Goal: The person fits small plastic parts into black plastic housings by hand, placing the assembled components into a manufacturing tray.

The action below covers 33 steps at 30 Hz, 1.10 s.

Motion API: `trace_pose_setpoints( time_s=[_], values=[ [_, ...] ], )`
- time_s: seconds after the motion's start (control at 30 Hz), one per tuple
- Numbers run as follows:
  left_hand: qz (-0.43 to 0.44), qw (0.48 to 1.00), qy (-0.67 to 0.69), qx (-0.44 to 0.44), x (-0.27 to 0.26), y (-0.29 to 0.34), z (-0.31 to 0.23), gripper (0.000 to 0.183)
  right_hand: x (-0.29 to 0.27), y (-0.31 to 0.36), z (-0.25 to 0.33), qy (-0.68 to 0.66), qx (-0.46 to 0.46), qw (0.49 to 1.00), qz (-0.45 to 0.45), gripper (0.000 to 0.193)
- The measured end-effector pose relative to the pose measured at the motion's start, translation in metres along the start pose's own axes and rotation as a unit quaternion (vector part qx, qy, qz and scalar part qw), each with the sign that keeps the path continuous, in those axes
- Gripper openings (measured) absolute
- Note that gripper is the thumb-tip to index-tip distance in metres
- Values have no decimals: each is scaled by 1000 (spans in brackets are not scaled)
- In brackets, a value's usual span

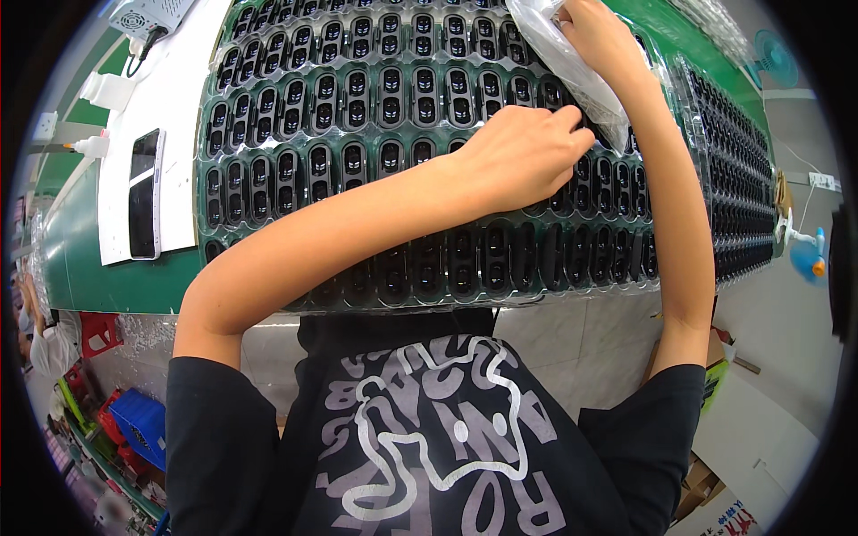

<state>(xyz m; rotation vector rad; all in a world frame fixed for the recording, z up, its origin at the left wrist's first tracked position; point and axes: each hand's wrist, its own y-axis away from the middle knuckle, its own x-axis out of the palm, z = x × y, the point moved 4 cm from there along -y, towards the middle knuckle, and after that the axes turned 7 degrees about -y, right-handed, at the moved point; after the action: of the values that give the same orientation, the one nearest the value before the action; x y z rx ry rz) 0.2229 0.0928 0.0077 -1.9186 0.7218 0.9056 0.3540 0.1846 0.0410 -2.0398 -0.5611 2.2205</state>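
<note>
L hand [523, 161] is curling its fingers, tips pressing down on the big tray [357, 134] of black parts on the green table [116, 277]. Farther up, R hand [599, 36] is pinching a clear plastic bag [572, 71] lying over the tray's top.

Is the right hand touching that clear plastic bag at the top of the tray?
Touching. The head view shows the right hand with its fingers closed on the upper edge of the clear plastic bag, which hangs down over the black compartment tray.
</note>
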Motion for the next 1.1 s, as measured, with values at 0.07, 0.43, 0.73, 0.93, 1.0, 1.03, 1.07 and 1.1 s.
trace_pose_setpoints(
  time_s=[0.07, 0.43, 0.73, 0.93, 1.0, 1.03, 1.07, 1.1],
  values=[
    [26, 997, 5, 69, 1, -6, -3, 10, 0, 2, 1, 6, 3, 1000, -31, 15],
    [71, 971, -68, 219, 20, -20, -21, 9, 1, 11, -16, -113, 30, 989, -87, 15],
    [-29, 962, -43, 269, -7, -19, -32, 11, -7, 17, -19, -407, 185, 890, -88, 13],
    [21, 981, 178, 73, -70, 21, -23, 19, -13, 30, -27, -582, 206, 782, -92, 18],
    [35, 971, 234, -26, -77, 42, -12, 22, -28, 37, -25, -578, 204, 778, -140, 19],
    [75, 951, 283, -96, -83, 50, -9, 21, -38, 41, -20, -561, 190, 787, -174, 17],
    [115, 922, 331, -166, -87, 58, -7, 20, -46, 46, -12, -543, 177, 795, -205, 16],
    [119, 918, 337, -170, -86, 68, -6, 20, -51, 54, -5, -542, 185, 795, -200, 16]
  ],
)
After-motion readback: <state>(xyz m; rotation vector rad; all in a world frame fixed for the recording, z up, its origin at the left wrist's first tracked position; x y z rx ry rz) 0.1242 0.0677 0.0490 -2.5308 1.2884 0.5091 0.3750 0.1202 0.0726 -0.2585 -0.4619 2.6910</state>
